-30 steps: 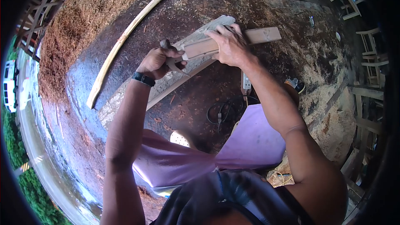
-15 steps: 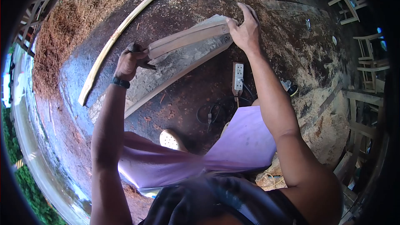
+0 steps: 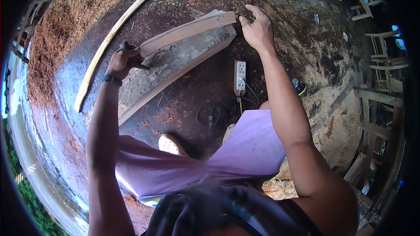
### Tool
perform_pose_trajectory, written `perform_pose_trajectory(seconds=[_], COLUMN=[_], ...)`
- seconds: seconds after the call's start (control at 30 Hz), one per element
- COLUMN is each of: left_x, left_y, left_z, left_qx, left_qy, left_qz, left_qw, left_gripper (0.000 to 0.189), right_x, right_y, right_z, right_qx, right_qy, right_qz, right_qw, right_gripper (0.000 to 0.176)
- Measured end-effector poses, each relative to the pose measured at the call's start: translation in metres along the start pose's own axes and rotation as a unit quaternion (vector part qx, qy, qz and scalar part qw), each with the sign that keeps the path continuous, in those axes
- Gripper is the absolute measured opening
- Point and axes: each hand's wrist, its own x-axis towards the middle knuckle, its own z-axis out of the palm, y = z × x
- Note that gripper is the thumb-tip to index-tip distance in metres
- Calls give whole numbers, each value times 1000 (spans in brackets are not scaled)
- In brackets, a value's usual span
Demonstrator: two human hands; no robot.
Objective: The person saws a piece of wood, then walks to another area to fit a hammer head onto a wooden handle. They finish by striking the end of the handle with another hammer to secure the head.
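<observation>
A curved wooden piece (image 3: 188,32) lies along the upper side of a long, rough grey slab (image 3: 175,59) with a pale lower edge. My left hand (image 3: 122,62), a dark band at its wrist, is closed around a small dark tool (image 3: 141,66) at the left end of the curved piece. What the tool is, I cannot make out. Just beyond the right end of the curved piece, my right hand (image 3: 258,29) has its thumb and fingers apart, with nothing between them.
A long pale curved strip (image 3: 109,37) lies on the dark ground beyond the slab. Nearer me are a white power strip (image 3: 240,75) and dark cables (image 3: 211,115). Fibrous shavings (image 3: 57,39) are heaped at the upper left; wooden frames (image 3: 385,52) stand at the right.
My right hand has come off the right end of the curved piece, leaving a small gap. The whole view has shifted, so the slab and pieces appear further left.
</observation>
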Motion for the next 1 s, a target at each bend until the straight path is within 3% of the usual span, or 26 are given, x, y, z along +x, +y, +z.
perform_pose_trajectory(seconds=[0.4, 0.67, 1.0], left_x=[-5, -8, -11], left_y=[1, 3, 6], left_z=[7, 9, 18], left_qx=[14, -11, 30], left_qy=[33, -2, 57], left_qz=[16, 1, 16], left_qw=[999, 1000, 998], left_gripper=[18, 17, 15], right_x=[-3, -2, -6], right_y=[0, 0, -7], right_z=[5, 11, 11], right_qx=[5, 20, 8], right_qy=[-68, -69, -71], right_qz=[23, 16, 1], right_qw=[997, 997, 997], right_gripper=[41, 40, 39])
